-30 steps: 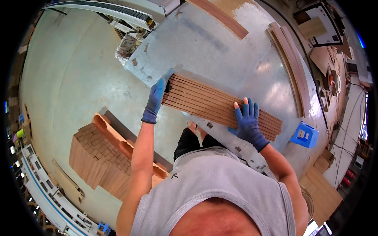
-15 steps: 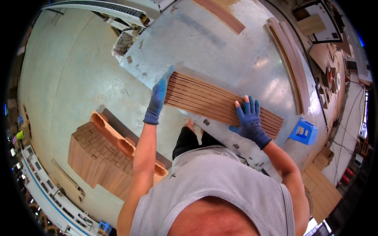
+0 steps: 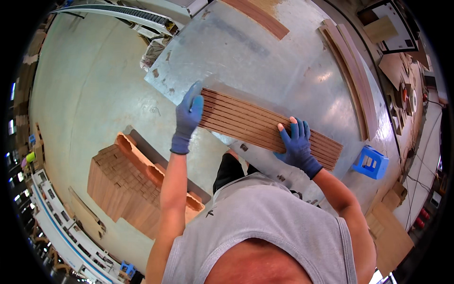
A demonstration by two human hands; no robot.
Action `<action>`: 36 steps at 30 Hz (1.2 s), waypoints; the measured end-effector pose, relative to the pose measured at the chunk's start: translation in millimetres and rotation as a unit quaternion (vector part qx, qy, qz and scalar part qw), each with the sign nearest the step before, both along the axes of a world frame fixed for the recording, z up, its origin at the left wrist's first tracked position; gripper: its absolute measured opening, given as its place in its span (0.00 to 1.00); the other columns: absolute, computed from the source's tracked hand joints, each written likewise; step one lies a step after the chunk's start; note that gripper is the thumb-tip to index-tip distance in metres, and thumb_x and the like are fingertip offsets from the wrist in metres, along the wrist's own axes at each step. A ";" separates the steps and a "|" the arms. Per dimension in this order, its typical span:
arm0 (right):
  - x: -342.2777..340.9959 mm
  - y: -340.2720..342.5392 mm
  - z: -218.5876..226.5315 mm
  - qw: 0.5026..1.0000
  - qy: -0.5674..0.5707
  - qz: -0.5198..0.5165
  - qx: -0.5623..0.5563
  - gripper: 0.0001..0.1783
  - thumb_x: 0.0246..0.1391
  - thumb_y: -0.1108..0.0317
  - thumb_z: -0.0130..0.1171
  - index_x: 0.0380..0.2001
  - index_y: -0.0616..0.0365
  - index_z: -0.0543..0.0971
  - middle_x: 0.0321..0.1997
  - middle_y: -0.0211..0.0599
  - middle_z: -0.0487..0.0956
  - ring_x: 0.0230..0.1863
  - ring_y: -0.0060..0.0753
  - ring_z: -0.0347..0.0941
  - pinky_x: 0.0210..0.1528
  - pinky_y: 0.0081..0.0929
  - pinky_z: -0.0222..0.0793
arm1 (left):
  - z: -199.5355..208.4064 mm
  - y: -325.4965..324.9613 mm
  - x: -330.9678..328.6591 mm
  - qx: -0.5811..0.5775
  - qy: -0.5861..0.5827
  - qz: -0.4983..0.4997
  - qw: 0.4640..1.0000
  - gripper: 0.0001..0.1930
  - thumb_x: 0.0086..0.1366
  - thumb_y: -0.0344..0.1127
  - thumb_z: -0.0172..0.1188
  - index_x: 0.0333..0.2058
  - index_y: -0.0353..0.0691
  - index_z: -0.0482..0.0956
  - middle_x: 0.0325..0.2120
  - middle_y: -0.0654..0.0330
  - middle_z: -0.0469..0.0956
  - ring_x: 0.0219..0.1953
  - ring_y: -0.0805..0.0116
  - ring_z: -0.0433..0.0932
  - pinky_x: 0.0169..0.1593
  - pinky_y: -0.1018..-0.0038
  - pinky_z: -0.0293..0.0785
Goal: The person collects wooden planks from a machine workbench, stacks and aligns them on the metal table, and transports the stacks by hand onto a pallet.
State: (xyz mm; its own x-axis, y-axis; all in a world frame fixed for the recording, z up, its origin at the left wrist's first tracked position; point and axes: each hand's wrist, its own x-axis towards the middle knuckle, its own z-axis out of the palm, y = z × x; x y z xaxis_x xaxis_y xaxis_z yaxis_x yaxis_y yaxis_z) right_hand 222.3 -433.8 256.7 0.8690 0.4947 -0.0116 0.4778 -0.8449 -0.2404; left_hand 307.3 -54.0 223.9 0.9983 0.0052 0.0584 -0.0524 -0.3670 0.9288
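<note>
A row of brown wooden strips (image 3: pixel 241 118), packed side by side, lies slantwise over the near edge of the grey metal table (image 3: pixel 265 71). My left hand (image 3: pixel 189 111), in a blue-grey glove, stands at the strips' left ends with its fingers stretched out and its palm toward them. Whether it touches them is hard to make out. Toward the right end, my right hand (image 3: pixel 297 142) rests flat on top of the strips, fingers spread, in a blue glove with two bare fingertips. Neither hand is wrapped around anything.
At lower left, many stacked wooden strips (image 3: pixel 125 187) stand beside an orange-brown trough-like support (image 3: pixel 146 165). Long boards (image 3: pixel 347 80) lie along the table's right side, and another board (image 3: pixel 260 19) at its far edge. A blue plastic stool (image 3: pixel 371 162) stands to the right.
My left hand has shifted slightly left and down, its thumb side now turned to the strip ends. The right hand stays on the strips. The whole view has shifted a little.
</note>
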 end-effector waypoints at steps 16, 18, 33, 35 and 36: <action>-5.8 -29.9 17.1 0.996 0.074 -0.015 -0.055 0.59 0.32 0.47 0.79 0.69 0.54 0.63 0.71 0.65 0.54 0.70 0.74 0.51 0.68 0.75 0.46 | 7.6 -185.1 -31.8 0.359 -0.121 -0.105 0.920 0.21 0.67 0.42 0.55 0.54 0.36 0.76 0.51 0.50 0.74 0.61 0.48 0.67 0.71 0.45 0.50; -12.8 -54.6 17.6 0.992 0.097 -0.006 -0.080 0.60 0.33 0.45 0.78 0.69 0.55 0.63 0.72 0.68 0.53 0.72 0.77 0.49 0.68 0.76 0.44 | 8.6 -185.2 -34.0 0.367 -0.113 -0.101 0.918 0.21 0.66 0.42 0.55 0.53 0.36 0.76 0.51 0.50 0.74 0.61 0.49 0.67 0.71 0.45 0.50; -17.2 -69.3 -5.6 0.996 -0.023 0.065 0.060 0.48 0.32 0.50 0.76 0.60 0.53 0.71 0.61 0.63 0.62 0.59 0.67 0.61 0.57 0.65 0.58 | 10.7 -163.3 -53.5 0.358 -0.139 -0.077 0.920 0.21 0.66 0.39 0.57 0.55 0.38 0.76 0.55 0.50 0.74 0.63 0.48 0.66 0.70 0.47 0.52; -16.3 -58.2 -3.4 0.993 -0.015 0.096 0.068 0.48 0.32 0.50 0.76 0.60 0.53 0.71 0.61 0.62 0.62 0.59 0.66 0.61 0.57 0.65 0.57 | 17.8 -142.7 -75.8 0.351 -0.125 -0.070 0.925 0.22 0.65 0.38 0.57 0.57 0.39 0.76 0.57 0.49 0.73 0.64 0.47 0.66 0.70 0.47 0.53; -15.2 -51.3 -4.1 0.991 -0.020 0.106 0.073 0.48 0.32 0.50 0.76 0.60 0.54 0.71 0.60 0.62 0.62 0.59 0.66 0.61 0.57 0.65 0.57 | 18.7 -128.6 -87.2 0.330 -0.138 -0.006 0.934 0.21 0.65 0.35 0.57 0.57 0.38 0.76 0.57 0.48 0.74 0.63 0.47 0.68 0.69 0.48 0.56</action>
